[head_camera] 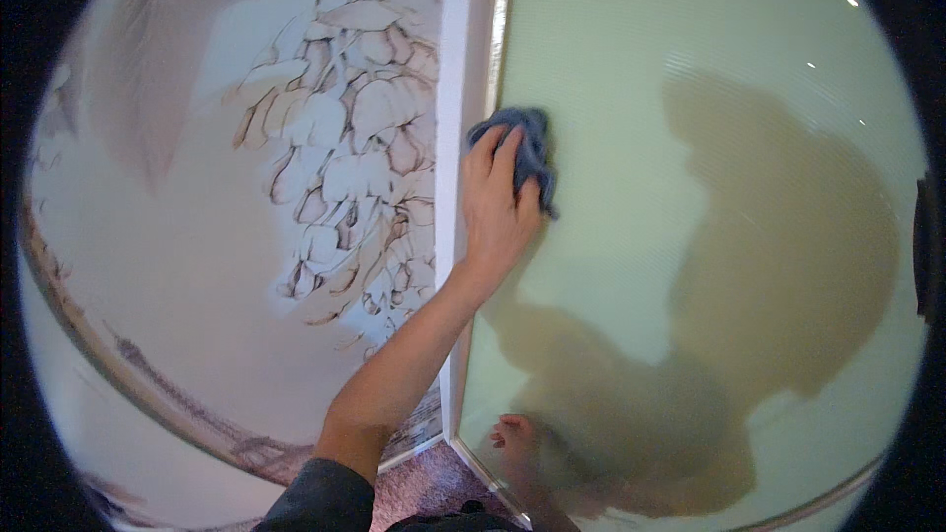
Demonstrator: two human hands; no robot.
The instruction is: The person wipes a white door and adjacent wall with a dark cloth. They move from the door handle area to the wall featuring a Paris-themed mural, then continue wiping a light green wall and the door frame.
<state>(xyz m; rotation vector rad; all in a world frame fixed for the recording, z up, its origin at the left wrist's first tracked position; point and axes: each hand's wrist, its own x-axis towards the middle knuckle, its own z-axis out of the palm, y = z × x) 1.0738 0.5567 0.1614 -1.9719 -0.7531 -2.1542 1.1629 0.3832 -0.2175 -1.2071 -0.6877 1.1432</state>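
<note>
My left hand holds a crumpled blue-grey cloth against the left edge of a pale green, finely ribbed panel. The cloth also touches the panel's narrow metallic edge strip, beside a raised white frame edge. My left forearm crosses this frame from the lower left. Lower down, my right hand is in dim light near the panel's lower left part, with its fingers curled. Nothing shows clearly in it, and its palm side is hidden.
Left of the white edge is a surface with a printed flower and leaf pattern. A purple carpet shows at the bottom. Large shadows fall over the green panel, and a dark object sits at the far right rim.
</note>
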